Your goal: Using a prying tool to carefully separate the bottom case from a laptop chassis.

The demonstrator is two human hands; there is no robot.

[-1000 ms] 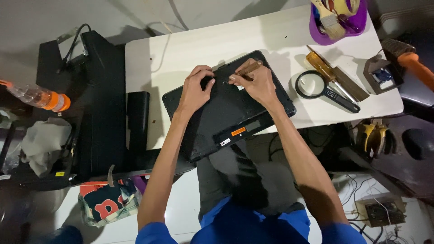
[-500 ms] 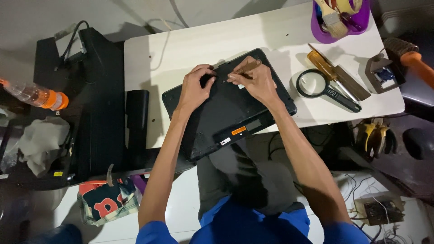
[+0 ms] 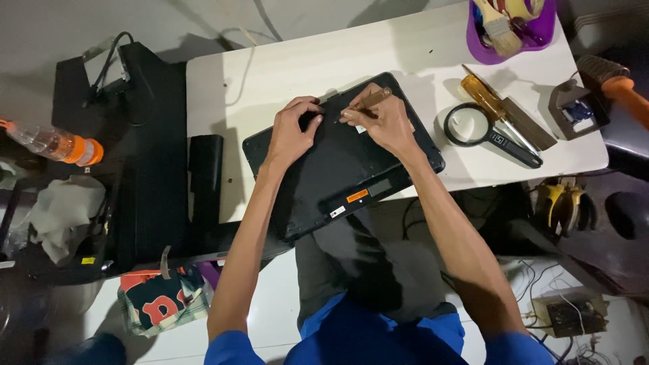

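Head view shows a black laptop [image 3: 341,162] lying closed and bottom side up on a white table [image 3: 284,67], its near edge hanging a little over the table's front edge, above the person's lap. The left hand [image 3: 292,132] rests flat on the laptop's far part, fingers curled and pressing down to steady it, closed on nothing. The right hand [image 3: 380,122] is clenched around a small screwdriver [image 3: 365,103] with an amber handle, its tip aimed at a spot on the shell between the two hands.

The laptop looks stiff and moderately heavy, with a smooth plastic shell that could slide on the table; it would best be held by its two side edges or pressed flat, as the left hand does now. The screwdriver is light and thin and suits a pinch near the tip.

To the right lie a magnifier [image 3: 466,126], a larger yellow-handled screwdriver [image 3: 481,94] and a purple tub [image 3: 514,37] of brushes. A black bar [image 3: 205,177] lies just left of the laptop; a bottle [image 3: 57,143] lies well apart at far left.
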